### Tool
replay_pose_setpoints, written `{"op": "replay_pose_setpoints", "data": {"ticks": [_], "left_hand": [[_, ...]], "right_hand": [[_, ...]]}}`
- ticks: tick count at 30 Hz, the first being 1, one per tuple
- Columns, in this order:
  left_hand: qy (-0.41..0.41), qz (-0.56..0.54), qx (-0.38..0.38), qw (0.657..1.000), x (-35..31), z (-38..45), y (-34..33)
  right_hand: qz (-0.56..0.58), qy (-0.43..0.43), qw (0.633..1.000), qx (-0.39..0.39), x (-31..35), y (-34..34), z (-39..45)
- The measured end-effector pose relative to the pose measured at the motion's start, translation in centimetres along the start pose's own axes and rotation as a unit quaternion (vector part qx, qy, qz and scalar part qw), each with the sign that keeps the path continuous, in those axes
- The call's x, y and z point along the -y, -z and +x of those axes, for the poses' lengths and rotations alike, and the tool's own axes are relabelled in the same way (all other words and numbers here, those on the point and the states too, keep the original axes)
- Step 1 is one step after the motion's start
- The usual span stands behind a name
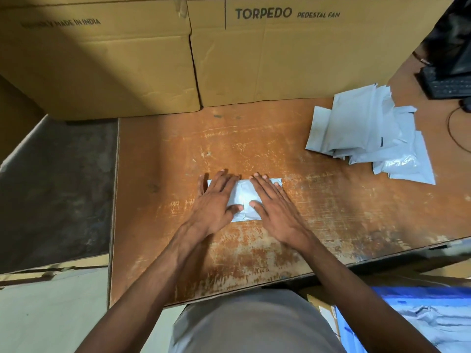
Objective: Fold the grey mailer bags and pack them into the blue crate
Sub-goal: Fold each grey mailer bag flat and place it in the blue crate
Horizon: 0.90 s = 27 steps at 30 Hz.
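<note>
Mailer bag [243,200] lies half hidden under flat left hand [216,200] and right hand [274,205].

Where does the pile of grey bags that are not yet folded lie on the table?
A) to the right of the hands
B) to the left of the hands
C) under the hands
A: the pile of grey bags lies at the table's far right, apart from both hands.
</note>
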State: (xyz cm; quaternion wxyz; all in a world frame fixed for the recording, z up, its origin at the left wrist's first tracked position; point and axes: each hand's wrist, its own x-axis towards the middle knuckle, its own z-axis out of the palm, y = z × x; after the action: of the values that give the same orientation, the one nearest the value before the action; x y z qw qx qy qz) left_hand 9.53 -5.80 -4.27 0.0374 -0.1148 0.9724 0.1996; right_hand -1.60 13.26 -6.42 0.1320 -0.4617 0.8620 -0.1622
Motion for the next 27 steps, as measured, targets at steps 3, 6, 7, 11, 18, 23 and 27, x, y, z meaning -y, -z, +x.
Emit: {"op": "replay_pose_setpoints", "data": {"ticks": [3,6,7,11,18,23,27], "left_hand": [[0.011,-0.008,0.016,1.0,-0.6,1.0,1.0],[0.007,0.009,0.047,0.999,-1.0,2.4,2.1],[-0.002,0.011,0.054,0.998,-1.1,2.9,2.5],[-0.022,-0.073,0.087,0.993,-1.8,4.5,3.2],[0.011,-0.397,0.086,0.914,-6.5,4.3,4.0],[0.043,-0.516,0.073,0.852,-13.6,2.9,2.8],[0.06,-0.563,0.085,0.82,-20.4,0.5,0.4]], "right_hand": [[0.031,-0.018,0.999,-0.029,0.2,0.2,-0.2],[0.042,-0.039,0.996,-0.066,0.2,0.7,-0.6],[0.045,-0.052,0.995,-0.076,0.1,1.0,-0.8],[0.063,-0.098,0.988,-0.105,-0.3,2.3,-1.9],[0.127,-0.161,0.938,-0.28,-0.3,5.8,-6.1],[0.259,-0.274,0.82,-0.431,0.1,8.2,-10.1],[0.342,-0.337,0.743,-0.466,-1.0,8.8,-15.6]]}}
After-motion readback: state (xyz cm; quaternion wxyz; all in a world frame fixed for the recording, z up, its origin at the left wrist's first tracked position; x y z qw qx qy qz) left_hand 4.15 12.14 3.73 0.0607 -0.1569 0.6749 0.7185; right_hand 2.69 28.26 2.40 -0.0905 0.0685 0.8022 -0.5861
